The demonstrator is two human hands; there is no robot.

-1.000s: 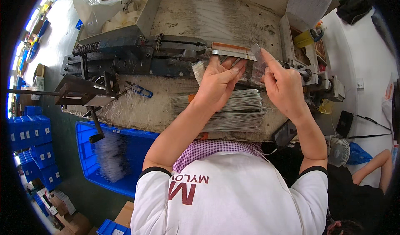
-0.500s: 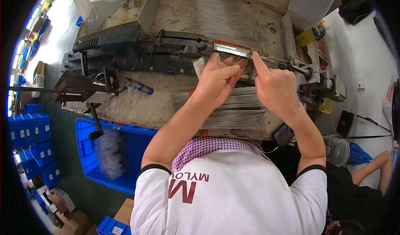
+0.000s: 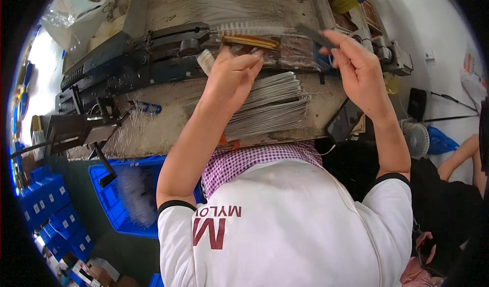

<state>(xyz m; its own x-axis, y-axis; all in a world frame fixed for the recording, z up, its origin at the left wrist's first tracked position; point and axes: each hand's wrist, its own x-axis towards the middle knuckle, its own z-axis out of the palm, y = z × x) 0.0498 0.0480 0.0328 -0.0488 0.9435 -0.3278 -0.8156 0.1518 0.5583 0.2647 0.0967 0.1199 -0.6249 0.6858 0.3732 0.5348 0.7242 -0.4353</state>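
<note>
Head view: left hand (image 3: pixel 232 73) fingertips pressing brown brush handle (image 3: pixel 250 41) on dark machine (image 3: pixel 168 45)
Right hand (image 3: pixel 356 65): pinching thin dark strip (image 3: pixel 311 33)
Handling: handle likely light, stiff; hold its edges

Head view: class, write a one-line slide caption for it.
Left hand presses a brown flat strip at a dark metal machine; right hand pinches a grey strip.
</note>
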